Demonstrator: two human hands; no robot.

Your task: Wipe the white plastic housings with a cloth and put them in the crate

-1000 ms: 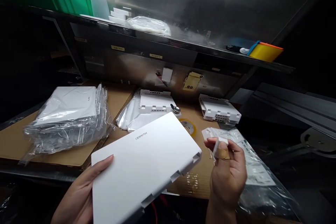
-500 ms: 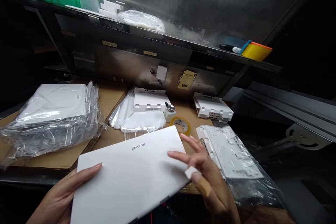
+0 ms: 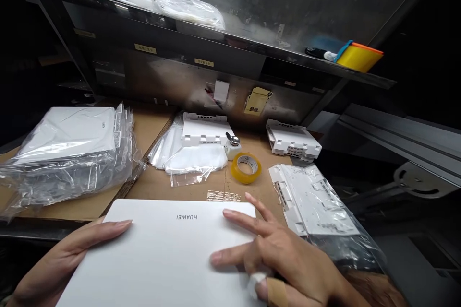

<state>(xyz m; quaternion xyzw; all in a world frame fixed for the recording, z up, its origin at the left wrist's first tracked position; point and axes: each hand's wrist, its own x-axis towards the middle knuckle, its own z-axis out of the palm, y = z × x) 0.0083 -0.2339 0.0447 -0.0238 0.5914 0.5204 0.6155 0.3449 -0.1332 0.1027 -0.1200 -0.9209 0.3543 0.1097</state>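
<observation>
A flat white casing with HUAWEI lettering [image 3: 162,254] lies low in front of me, its near part cut off by the frame. My left hand [image 3: 75,254] grips its left edge, thumb on top and the other fingers hidden beneath. Over the right part is my right hand [image 3: 277,249], several fingers stretched across the surface. Between its thumb and a bent finger it pinches a small white wad [image 3: 257,284], perhaps cloth. The thumb wears a tan bandage. Beyond the casing lie a roll of yellow tape [image 3: 236,170] and a white bottle with a metal top [image 3: 233,152].
Bagged white casings [image 3: 72,129] are stacked at left. White housings on plastic bags [image 3: 207,132], another housing pile [image 3: 293,141] and a bagged housing [image 3: 317,201] stand behind and right. A metal shelf [image 3: 173,29] crosses above the cardboard surface [image 3: 201,189]. A metal rail [image 3: 406,139] runs at right.
The casing has turned so its far edge is nearly level, and sits nearer me. My right hand has moved left across its surface. The view has shifted slightly, showing the tape roll whole.
</observation>
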